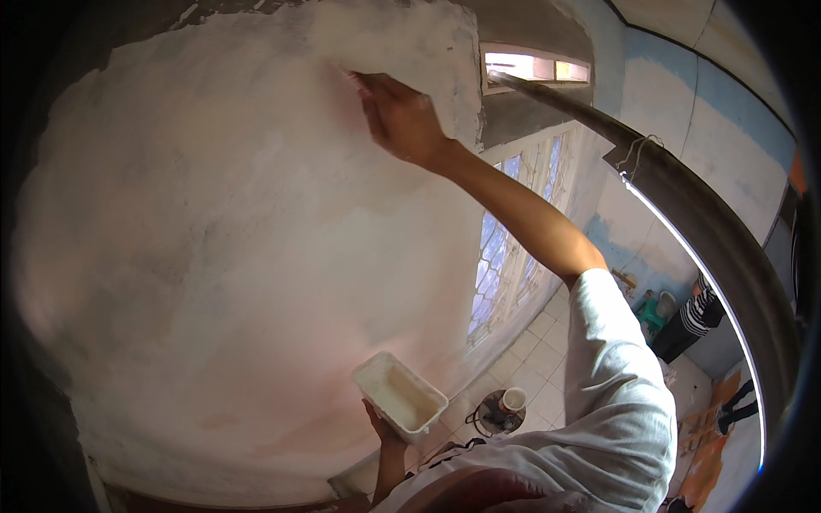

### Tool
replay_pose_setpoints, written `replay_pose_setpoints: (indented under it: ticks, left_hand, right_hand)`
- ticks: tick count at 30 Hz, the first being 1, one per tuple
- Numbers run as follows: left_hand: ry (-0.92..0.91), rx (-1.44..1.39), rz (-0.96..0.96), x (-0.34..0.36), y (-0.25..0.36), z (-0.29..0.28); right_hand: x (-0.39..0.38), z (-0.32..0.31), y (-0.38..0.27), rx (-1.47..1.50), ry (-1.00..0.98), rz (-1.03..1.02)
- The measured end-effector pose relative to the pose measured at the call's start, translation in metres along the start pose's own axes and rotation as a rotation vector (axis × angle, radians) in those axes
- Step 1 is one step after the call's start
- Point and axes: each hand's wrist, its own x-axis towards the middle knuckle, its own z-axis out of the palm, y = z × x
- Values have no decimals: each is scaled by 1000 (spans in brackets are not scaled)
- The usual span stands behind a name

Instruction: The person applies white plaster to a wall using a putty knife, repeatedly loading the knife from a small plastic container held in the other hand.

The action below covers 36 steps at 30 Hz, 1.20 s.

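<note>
White sleeve (620, 359), pale tub (400, 395) resting against left fingers (370, 414)

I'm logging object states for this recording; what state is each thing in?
Left hand: gripping the tub.
White tub: open, tilted, pale material inside.
Right hand: raised at the wall, seemingly gripping something too blurred to name.
Wall: patchily coated pale, grey along the top edge.
Small white bucket: upright on a round stool.
Grilled window: open or shut, cannot tell.
</note>
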Motion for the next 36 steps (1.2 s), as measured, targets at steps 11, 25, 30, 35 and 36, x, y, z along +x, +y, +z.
replay_pose_setpoints:
  ticks: [11,25,30,35,36]
  left_hand:
    - [-69,49,4,7,-19,-5]
    - [8,91,-63,4,-23,22]
    - [-72,50,-23,7,-21,1]
    - [-77,47,-40,9,-27,9]
    - [-55,30,-42,10,-28,7]
  right_hand:
    - [-36,-5,98,-335,-1,293]
    - [-53,-38,154,-368,123,409]
    - [-53,-33,46,-83,-128,446]
    - [-22,-52,142,-313,235,402]
    - [-10,-54,156,-401,304,456]
